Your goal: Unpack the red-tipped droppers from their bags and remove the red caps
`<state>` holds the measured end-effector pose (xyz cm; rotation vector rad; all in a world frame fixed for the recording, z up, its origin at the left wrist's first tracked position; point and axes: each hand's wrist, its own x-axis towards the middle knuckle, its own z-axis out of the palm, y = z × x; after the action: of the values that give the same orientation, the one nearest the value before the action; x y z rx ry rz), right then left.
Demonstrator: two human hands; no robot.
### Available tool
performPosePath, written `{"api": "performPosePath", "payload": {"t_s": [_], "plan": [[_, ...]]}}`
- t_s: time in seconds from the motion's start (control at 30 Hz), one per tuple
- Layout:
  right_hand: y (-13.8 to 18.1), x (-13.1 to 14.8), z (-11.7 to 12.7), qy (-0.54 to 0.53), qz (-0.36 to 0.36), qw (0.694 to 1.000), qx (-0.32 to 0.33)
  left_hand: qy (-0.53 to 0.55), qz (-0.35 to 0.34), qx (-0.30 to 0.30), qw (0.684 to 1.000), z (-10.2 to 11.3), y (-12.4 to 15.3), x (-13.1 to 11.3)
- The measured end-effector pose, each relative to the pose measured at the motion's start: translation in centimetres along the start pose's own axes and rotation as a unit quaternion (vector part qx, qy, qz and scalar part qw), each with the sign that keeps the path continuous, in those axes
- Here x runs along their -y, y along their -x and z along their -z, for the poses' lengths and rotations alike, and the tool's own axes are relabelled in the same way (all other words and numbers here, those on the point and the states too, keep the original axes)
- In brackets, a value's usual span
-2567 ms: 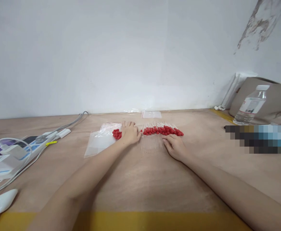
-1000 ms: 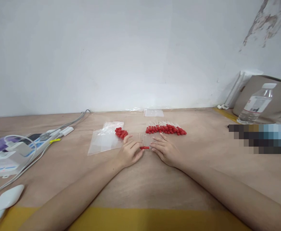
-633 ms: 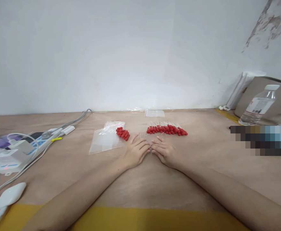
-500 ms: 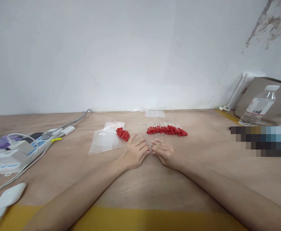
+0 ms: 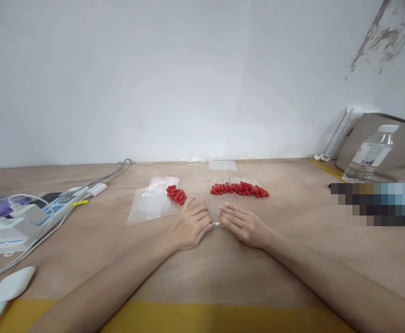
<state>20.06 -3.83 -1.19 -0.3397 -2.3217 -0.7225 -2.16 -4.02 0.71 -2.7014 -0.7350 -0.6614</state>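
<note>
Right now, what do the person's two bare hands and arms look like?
The left hand and right hand wear no gloves. The bare left forearm and right forearm show no sleeves or watches. A thin ring seems to circle one right-hand finger, but it's blurry.

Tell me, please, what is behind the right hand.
Behind the right hand lie thin clear sticks and, farther back, red-tipped sticks. Whatever the hand covers cannot be seen.
</note>
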Motion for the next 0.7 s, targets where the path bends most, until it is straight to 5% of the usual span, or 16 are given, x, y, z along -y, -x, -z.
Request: {"api": "performPosePath", "payload": {"t_s": [0.1, 0.2, 0.33, 0.43, 0.7], "plan": [[1.4, -1.0, 0.5, 0.002, -0.056, 0.998, -0.025, -0.001, 0.060, 0.002, 0.998, 0.5, 0.8, 0.8], [2.7, -2.3, 1.0, 0.019, -0.233, 0.970, -0.060, 0.028, 0.164, -0.022, 0.986, 1.2, 1.5, 2.5], [3.4, -3.4, 0.9, 0.057, -0.418, 0.906, 0.023, 0.058, 0.255, -0.099, 0.960, 2.0, 1.6, 5.4], [3.8, -3.8, 0.5, 0.053, -0.477, 0.873, 0.089, 0.031, 0.296, -0.127, 0.946, 2.2, 1.5, 7.7], [3.9, -3.8, 0.2, 0.032, -0.535, 0.834, 0.135, 0.002, 0.319, -0.065, 0.946, 2.0, 0.3, 10.5]]}}
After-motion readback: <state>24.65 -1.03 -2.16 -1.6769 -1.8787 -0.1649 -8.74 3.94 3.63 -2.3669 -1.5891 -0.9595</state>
